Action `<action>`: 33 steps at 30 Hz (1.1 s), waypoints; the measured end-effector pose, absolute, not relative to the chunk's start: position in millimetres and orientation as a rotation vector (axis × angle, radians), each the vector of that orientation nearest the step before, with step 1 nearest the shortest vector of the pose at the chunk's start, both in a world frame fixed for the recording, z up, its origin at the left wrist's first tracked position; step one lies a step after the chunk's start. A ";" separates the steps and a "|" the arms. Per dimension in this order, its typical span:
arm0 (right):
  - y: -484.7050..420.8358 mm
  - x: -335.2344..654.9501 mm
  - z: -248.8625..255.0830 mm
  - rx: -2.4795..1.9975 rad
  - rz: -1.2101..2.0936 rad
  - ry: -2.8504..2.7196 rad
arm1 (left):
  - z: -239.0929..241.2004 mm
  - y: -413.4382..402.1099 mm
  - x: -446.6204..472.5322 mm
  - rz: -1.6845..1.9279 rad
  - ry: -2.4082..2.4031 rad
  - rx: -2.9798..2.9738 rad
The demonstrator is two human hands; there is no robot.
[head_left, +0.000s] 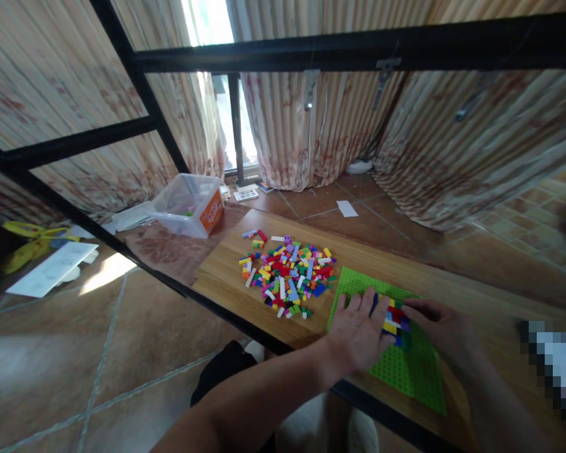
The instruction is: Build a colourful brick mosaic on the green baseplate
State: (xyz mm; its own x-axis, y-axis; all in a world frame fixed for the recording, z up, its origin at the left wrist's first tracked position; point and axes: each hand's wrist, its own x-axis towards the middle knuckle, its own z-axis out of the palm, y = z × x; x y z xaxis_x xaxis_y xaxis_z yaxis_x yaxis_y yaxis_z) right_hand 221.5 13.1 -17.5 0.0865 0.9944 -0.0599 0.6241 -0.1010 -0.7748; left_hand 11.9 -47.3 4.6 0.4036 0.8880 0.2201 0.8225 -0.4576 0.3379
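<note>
A bright green baseplate (419,377) lies on the low wooden table, with a cluster of coloured toy bricks (392,326) standing on it. Spread over the plate's left part, my left hand (358,327) rests beside the cluster, its fingers apart and partly covering the bricks. My right hand (441,324) is at the cluster's right edge. Its thumb and forefinger are pinched together on a brick by the red and purple pieces, mostly hidden by the fingertips. Left of the plate lies a loose pile of mixed toy bricks (287,274).
The wooden table (226,264) has a black frame edge (264,336). Beyond its left end stands a clear plastic box (183,214) with an orange label. Black metal bars (264,56) cross overhead before striped curtains (287,126). A pixelated object (559,362) lies at the right.
</note>
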 end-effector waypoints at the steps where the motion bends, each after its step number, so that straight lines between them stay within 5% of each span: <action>1: 14.2 222.3 -18.8 -1.786 0.809 -1.615 | 5.5 -46.8 11.1 0.563 1.519 2.473; 14: 0.6 183.6 5.0 -1.908 0.250 -1.711 | 25.6 -22.1 -17.5 0.882 1.485 2.186; 25: -28.7 46.0 22.0 -1.118 0.417 -2.084 | 48.9 42.4 -121.5 1.742 1.698 1.088; 33: -30.8 2.0 17.3 -0.924 0.550 -2.322 | 43.2 41.8 -151.9 1.817 1.545 0.911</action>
